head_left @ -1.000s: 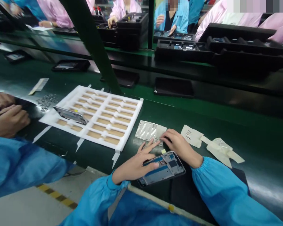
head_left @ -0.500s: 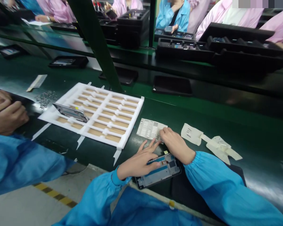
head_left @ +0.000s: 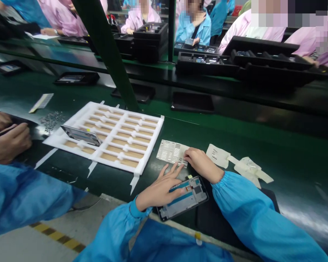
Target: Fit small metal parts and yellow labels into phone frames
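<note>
My left hand [head_left: 161,187] lies flat with spread fingers on the left end of a phone frame [head_left: 186,196] at the near edge of the green belt. My right hand [head_left: 200,163] rests just beyond the frame, fingers curled and pinched at the near right corner of a white sheet of small stickers [head_left: 171,151]. What the fingertips hold, if anything, is too small to make out.
A white foam tray [head_left: 110,135] with one phone frame [head_left: 80,134] on it lies to the left. Peeled backing papers [head_left: 240,165] lie to the right. A co-worker's hands [head_left: 7,140] are at far left. Black trays [head_left: 192,102] and seated people fill the far side.
My right hand has drawn slightly back along the sticker sheet's corner. My left hand stays on the phone frame. The camera view shifted a little.
</note>
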Action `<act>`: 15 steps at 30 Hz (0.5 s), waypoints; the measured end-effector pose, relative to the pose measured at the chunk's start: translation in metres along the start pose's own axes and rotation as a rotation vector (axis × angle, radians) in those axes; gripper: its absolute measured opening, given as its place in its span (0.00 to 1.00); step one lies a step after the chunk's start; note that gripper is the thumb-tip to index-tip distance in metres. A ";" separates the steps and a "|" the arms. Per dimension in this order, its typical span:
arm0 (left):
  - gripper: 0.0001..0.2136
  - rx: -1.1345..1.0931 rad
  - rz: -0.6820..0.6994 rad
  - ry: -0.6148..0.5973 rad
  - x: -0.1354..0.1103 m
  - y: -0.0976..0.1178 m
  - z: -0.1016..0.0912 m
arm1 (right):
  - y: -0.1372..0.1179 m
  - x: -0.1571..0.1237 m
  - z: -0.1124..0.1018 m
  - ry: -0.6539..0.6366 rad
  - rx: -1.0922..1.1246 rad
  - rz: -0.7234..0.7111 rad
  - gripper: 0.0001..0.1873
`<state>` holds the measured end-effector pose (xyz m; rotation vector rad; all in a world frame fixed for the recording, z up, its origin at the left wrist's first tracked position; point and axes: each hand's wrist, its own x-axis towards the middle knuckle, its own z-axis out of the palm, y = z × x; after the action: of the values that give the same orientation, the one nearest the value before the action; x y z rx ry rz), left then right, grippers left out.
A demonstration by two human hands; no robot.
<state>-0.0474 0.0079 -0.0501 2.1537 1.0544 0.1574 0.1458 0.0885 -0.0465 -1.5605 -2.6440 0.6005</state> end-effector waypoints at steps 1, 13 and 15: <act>0.16 -0.003 -0.005 -0.005 0.000 0.001 -0.001 | 0.000 0.000 -0.001 -0.003 -0.004 -0.001 0.07; 0.16 -0.005 -0.007 -0.013 0.001 0.003 -0.002 | -0.034 -0.002 0.009 0.044 -0.084 0.075 0.15; 0.16 0.006 0.000 -0.001 0.001 0.003 -0.001 | -0.039 -0.002 0.012 0.072 -0.049 0.097 0.16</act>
<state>-0.0452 0.0085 -0.0475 2.1588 1.0558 0.1533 0.1121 0.0660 -0.0448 -1.6982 -2.5618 0.4764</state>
